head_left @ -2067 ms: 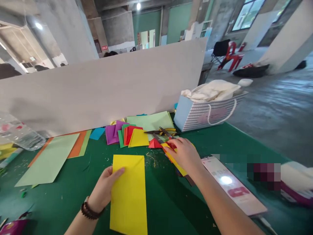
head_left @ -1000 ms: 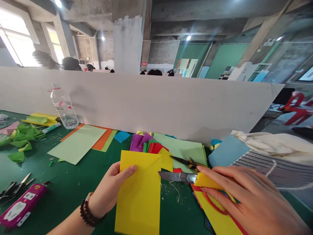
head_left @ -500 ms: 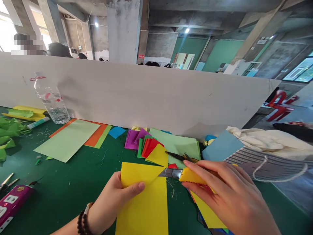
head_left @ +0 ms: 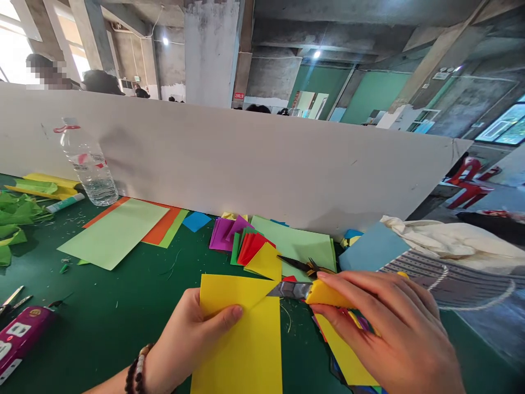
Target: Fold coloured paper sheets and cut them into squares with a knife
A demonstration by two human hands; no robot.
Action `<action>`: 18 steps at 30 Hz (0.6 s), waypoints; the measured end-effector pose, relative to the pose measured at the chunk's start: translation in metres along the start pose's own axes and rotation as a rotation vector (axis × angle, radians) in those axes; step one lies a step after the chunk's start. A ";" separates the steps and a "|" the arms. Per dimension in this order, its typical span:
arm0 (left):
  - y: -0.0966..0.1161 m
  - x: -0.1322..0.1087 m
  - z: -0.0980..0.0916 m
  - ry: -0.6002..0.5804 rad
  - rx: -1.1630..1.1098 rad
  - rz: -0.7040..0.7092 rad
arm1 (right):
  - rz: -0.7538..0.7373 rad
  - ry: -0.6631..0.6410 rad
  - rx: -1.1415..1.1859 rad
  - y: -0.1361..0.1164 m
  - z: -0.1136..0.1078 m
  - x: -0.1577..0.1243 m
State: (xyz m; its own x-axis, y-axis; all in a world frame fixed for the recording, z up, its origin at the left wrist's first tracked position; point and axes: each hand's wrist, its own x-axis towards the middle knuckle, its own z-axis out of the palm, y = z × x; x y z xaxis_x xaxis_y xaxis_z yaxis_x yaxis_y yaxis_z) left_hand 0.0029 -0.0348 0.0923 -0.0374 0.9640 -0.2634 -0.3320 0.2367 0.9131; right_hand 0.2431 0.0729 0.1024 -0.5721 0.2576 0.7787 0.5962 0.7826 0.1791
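Note:
A yellow sheet of paper (head_left: pixel 246 350) with its top part folded over is held by my left hand (head_left: pixel 205 328), the thumb pressing on the front. My right hand (head_left: pixel 385 323) grips a yellow utility knife (head_left: pixel 328 294), its blade out. The blade tip sits at the right edge of the paper, at the fold. Behind the knife lie dark-bladed scissors (head_left: pixel 301 265). Small squares of paper in purple (head_left: pixel 225 234), red (head_left: pixel 254 247) and yellow (head_left: pixel 266 261) are stacked just beyond the sheet. More coloured paper (head_left: pixel 346 355) lies partly under my right hand.
A water bottle (head_left: pixel 92 169) stands against the white partition (head_left: pixel 246 158). Pale green sheets (head_left: pixel 115 235) lie left, near a glue stick (head_left: pixel 65 203) and crumpled green paper (head_left: pixel 18 213). A purple box (head_left: pixel 24 334) is at the left edge, a paper bag (head_left: pixel 410 262) at right.
My right hand and the knife have shifted slightly to the right, the blade tip still at the paper's edge. My left hand keeps its hold on the yellow paper.

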 end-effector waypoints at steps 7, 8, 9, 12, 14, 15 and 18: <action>0.004 0.001 0.000 0.005 0.001 -0.001 | 0.017 0.015 0.024 0.001 -0.001 0.000; 0.004 0.002 0.000 0.004 0.001 -0.001 | 0.021 0.017 0.025 0.002 -0.001 0.000; 0.004 0.002 -0.001 0.003 0.003 -0.001 | 0.026 0.018 0.028 0.003 -0.001 0.000; 0.003 0.002 -0.003 0.013 0.012 0.007 | 0.046 0.026 0.037 0.005 -0.002 0.001; 0.003 0.002 -0.005 0.016 0.022 0.012 | 0.050 0.035 0.031 0.007 -0.003 0.000; 0.003 0.003 -0.005 0.012 0.024 0.014 | 0.048 0.040 0.026 0.008 -0.003 0.000; 0.002 0.003 -0.006 0.006 -0.003 0.007 | 0.036 0.037 0.021 0.008 -0.003 -0.002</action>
State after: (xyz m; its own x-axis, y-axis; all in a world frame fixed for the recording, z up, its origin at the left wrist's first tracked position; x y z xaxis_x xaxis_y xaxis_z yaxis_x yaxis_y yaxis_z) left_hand -0.0036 -0.0325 0.0912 -0.0454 0.9648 -0.2591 -0.3346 0.2297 0.9139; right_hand 0.2507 0.0768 0.1047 -0.5288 0.2648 0.8064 0.6036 0.7852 0.1380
